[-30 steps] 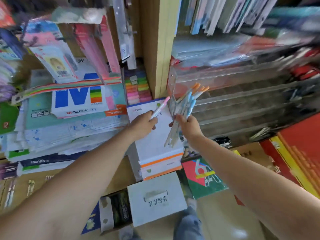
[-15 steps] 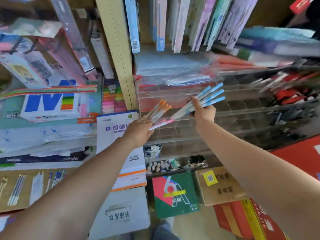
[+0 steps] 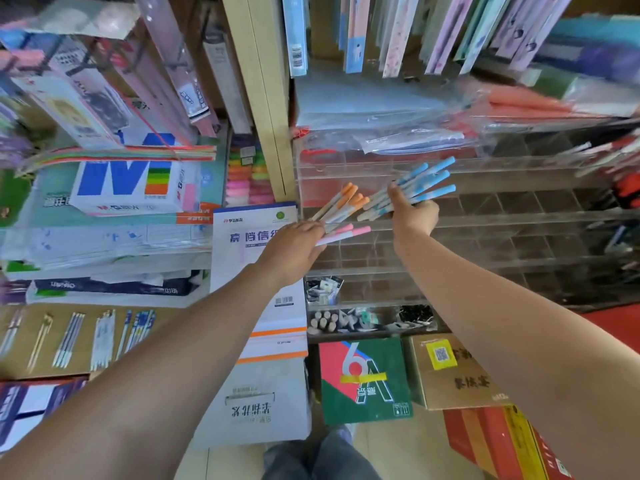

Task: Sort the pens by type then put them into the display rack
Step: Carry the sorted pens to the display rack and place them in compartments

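My left hand grips a fan of orange-capped pens and two pink-capped pens, their caps pointing up and right. A bunch of blue-capped pens sits in the grip of my right hand, caps fanned toward the upper right. Both hands are raised in front of the clear acrylic display rack, whose tiers of small square compartments look mostly bare near the hands. The two bunches are apart, a small gap between them.
A wooden shelf post stands left of the rack. Paper reams and a white box stack at left. Folders and notebooks crowd the shelf above. Small erasers and clips fill the rack's lowest row. Cartons lie on the floor.
The single bunch in my right hand has been split: orange and pink pens are now in my left hand, blue ones in my right. Both hands rose to the rack front.
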`<state>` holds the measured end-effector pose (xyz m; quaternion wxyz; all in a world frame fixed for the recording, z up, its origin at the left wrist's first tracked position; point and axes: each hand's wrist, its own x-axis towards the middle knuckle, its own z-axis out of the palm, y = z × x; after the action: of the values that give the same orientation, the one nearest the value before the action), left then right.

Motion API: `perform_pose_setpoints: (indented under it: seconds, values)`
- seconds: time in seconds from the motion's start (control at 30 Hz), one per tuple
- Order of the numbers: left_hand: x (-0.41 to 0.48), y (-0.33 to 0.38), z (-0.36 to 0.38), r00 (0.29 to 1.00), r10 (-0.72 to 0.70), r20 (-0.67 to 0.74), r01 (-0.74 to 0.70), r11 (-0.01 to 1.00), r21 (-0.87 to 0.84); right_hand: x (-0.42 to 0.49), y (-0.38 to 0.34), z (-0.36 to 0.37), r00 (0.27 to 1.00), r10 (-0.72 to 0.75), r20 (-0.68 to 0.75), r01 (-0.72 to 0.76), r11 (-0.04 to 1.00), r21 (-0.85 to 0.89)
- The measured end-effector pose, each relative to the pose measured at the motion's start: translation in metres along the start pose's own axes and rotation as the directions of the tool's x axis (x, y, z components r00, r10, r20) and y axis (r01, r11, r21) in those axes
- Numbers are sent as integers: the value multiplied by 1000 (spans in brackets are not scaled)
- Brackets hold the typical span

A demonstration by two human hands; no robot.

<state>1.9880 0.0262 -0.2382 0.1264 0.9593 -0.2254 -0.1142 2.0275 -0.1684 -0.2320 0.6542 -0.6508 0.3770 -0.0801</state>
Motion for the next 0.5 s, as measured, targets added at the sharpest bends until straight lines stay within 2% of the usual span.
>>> perform_pose_setpoints:
  seconds: [0.13,0.3,0.43,0.5]
  values:
    - [0,-2,-3,1000,-3,-6,3,1000,0,4,10,9,999,54,2,-54,998,-45]
    - [-3,-4,-6,1000,17,5,-17,1000,26,6,11,11,998,55,-15,-56,994,-96]
    - [-3,-9,-6,1000,28,13,-28,998,48,10,11,15,995,97,20,-94,987,-131]
    - [-2,-10,-6,1000,23,18,-24,998,52,11,15,14,996,74,40,-67,984,-164]
